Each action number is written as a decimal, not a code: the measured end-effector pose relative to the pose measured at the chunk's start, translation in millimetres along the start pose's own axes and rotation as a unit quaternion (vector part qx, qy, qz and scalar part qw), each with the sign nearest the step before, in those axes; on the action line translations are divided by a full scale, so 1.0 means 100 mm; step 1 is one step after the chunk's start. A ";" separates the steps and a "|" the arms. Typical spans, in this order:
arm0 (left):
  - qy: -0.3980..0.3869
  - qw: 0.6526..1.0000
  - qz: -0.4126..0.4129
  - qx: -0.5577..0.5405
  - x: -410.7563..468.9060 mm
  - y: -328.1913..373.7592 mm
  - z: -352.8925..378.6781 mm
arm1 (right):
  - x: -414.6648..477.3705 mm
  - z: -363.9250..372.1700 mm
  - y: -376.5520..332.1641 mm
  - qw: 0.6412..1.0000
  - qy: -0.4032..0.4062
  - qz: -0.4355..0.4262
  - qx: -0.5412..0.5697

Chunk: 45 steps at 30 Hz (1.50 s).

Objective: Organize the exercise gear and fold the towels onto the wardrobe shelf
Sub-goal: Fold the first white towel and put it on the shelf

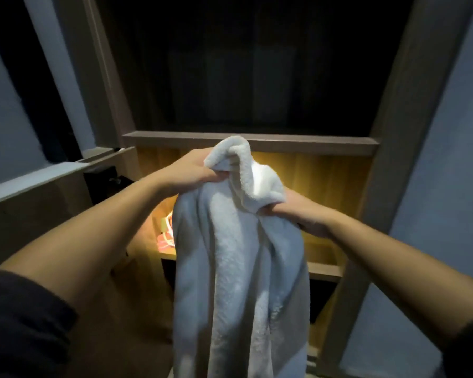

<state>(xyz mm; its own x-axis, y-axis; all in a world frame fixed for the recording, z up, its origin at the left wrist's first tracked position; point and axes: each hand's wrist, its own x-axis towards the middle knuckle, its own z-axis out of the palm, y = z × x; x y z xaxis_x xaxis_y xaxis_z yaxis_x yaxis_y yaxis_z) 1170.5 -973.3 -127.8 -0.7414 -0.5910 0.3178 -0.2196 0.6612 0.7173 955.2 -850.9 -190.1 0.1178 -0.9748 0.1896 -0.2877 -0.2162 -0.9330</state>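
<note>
A white terry towel (235, 268) hangs bunched in front of me, its lower part reaching the bottom of the view. My left hand (191, 170) grips its upper left edge and my right hand (298, 214) grips the bunched top a little lower to the right. A fold of towel stands up between the two hands. Behind it is the lit wooden wardrobe shelf (328, 268). Pink and white gear (165, 236) lies on that shelf at the left, mostly hidden by the towel.
A wooden board (311, 143) tops the lit shelf space, with a dark wardrobe space (243, 77) above it. Wooden side posts (388, 159) frame the wardrobe. A low counter edge (38, 181) runs at the left, with a dark object (104, 181) beside it.
</note>
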 end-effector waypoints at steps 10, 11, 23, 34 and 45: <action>-0.023 0.992 0.055 0.110 0.29 0.46 -0.21 | -0.35 -0.89 -0.54 0.996 0.075 0.039 -0.035; -0.012 0.991 0.042 0.125 0.30 0.43 -0.24 | -0.40 -0.99 -0.52 0.991 0.098 0.061 -0.070; 0.205 0.956 -0.020 0.209 0.24 -0.04 0.18 | -0.79 -1.43 0.27 0.891 0.129 0.227 -0.371; 0.228 0.947 -0.095 0.205 0.00 -0.48 0.08 | -0.87 -1.30 0.21 0.955 0.055 0.206 -0.208; 0.239 0.933 -0.114 0.243 -0.07 -0.67 0.41 | -1.07 -1.30 0.79 0.858 0.153 0.300 -0.387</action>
<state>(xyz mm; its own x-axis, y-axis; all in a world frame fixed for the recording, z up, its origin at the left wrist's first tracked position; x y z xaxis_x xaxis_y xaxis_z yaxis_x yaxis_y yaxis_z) 1164.1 -994.2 -203.5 -0.2974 -0.8036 0.5155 -0.6853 0.5556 0.4708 795.9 -771.4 -244.5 -0.4939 -0.8666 -0.0714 -0.7687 0.4735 -0.4300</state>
